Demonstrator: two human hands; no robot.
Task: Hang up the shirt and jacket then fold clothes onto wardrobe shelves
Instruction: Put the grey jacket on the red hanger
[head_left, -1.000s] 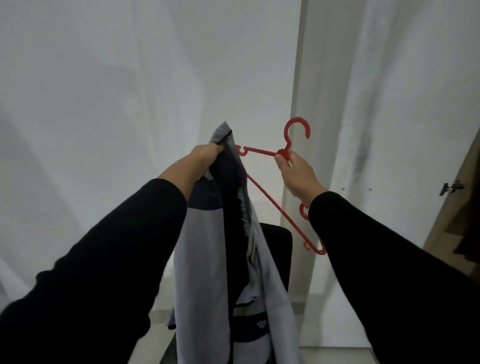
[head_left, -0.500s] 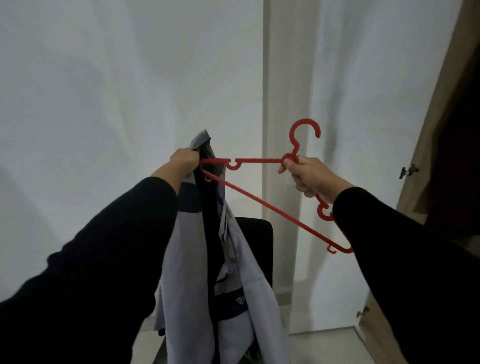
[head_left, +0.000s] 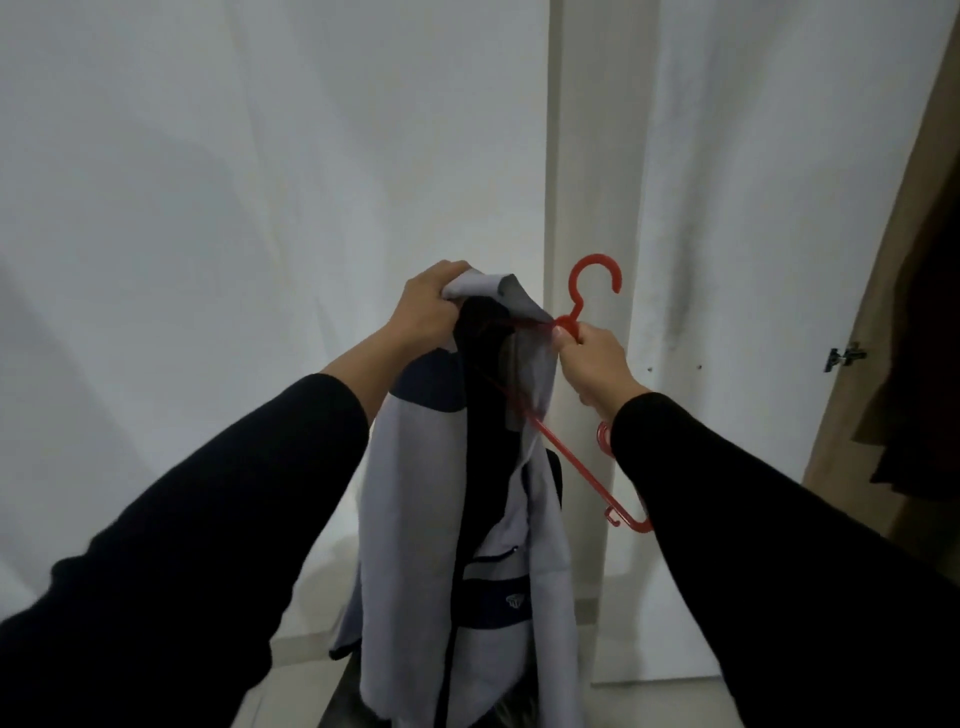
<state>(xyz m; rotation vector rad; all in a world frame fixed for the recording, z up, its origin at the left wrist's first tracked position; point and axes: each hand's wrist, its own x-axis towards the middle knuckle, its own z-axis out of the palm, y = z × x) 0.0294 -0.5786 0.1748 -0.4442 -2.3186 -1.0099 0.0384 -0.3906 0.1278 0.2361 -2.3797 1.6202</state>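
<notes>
The left hand (head_left: 423, 306) is gripping the top edge of the grey and navy jacket (head_left: 462, 519), fingers curled over the cloth, so the garment is hanging straight down beneath it. Just to the right, the right hand (head_left: 592, 364) is pinching the neck of the red hanger (head_left: 571, 452), whose left arm is reaching inside the jacket's shoulder. Farther right, a brown wardrobe door (head_left: 883, 312) is standing open.

Open space above and left of my hands, only bare wall (head_left: 208, 260) behind. Right: wardrobe door (head_left: 753, 260) close, hinge (head_left: 845, 356) on wooden panel (head_left: 883, 322). Chair (head_left: 556, 478) blocks below.
</notes>
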